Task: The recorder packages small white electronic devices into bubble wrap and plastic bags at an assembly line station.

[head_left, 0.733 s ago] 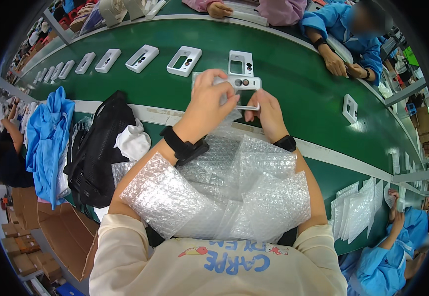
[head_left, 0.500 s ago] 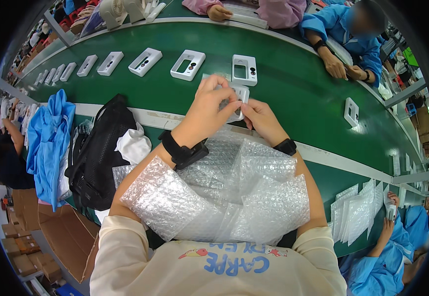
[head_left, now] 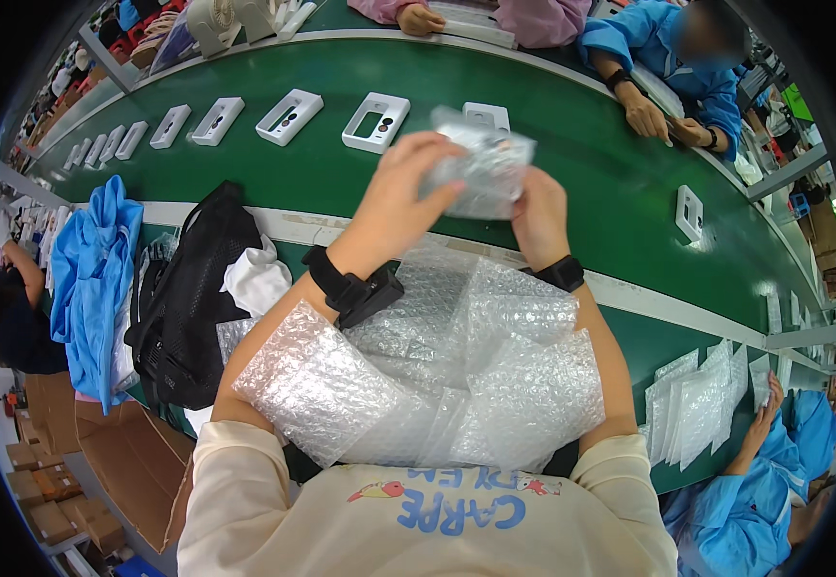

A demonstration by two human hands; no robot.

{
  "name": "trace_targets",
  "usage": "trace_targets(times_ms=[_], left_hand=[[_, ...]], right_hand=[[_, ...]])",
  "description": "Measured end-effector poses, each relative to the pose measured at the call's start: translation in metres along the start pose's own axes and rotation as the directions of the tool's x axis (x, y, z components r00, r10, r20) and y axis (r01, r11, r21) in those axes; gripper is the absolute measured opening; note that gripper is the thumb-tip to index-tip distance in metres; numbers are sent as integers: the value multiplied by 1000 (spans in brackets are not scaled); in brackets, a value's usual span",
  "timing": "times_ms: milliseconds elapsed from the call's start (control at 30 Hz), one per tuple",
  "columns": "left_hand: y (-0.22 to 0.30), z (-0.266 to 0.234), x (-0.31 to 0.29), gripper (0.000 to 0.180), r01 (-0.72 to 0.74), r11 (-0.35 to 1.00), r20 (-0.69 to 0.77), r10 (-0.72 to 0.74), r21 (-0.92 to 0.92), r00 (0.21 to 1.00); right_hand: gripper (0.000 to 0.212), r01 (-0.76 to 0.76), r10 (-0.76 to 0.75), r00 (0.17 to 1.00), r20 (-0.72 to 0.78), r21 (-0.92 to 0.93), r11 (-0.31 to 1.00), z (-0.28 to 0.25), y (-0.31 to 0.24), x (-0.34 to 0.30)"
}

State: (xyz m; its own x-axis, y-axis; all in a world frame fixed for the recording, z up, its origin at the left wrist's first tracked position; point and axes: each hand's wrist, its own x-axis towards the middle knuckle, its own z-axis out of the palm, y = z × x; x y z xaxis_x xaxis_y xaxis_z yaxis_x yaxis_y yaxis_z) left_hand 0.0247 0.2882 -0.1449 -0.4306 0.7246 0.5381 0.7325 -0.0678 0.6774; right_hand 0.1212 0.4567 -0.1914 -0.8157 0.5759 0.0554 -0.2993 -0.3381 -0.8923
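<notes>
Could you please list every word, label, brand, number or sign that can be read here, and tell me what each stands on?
Cream shirt: large blue lettering, upside down in this view; I won't copy its wording.
Bubble-wrapped piece: blurred, nothing readable.
White housings: no readable text.
Black bag: any marking is too small to read.
Cardboard boxes: any print is too small to read.

Bare forearms (head_left: 610, 375) angled inward; left bare hand (head_left: 406, 188) curved rightward, thumb (head_left: 445, 198) parted from fingers (head_left: 429, 147); right bare hand (head_left: 540, 216) gripped.
</notes>
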Motion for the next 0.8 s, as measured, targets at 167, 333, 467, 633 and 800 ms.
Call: trace_targets(times_ms=[167,333,467,633,800], left_hand=[[-49,-21,-2,42,247,930,-183,-202,273,962],[-82,-38,-7,49,515,847,-133,-499,130,856],[-72,-44,-3,52,640,763,-9,-643,-89,766],[-79,-40,-2,47,580,815,24,-579,-3,815],[-83,-32,-5,37,526,826,-11,-536,202,844]], right_hand=[[20,240,-136,914,-381,238,941,-35,-19,18],[17,296,-75,776,-626,257,920,-52,-16,29],[18,325,-130,774,-620,213,921,-60,-16,29],[15,298,-139,758,-637,149,943,-63,-21,26],[16,255,-255,793,-553,-79,964,-51,-18,22]])
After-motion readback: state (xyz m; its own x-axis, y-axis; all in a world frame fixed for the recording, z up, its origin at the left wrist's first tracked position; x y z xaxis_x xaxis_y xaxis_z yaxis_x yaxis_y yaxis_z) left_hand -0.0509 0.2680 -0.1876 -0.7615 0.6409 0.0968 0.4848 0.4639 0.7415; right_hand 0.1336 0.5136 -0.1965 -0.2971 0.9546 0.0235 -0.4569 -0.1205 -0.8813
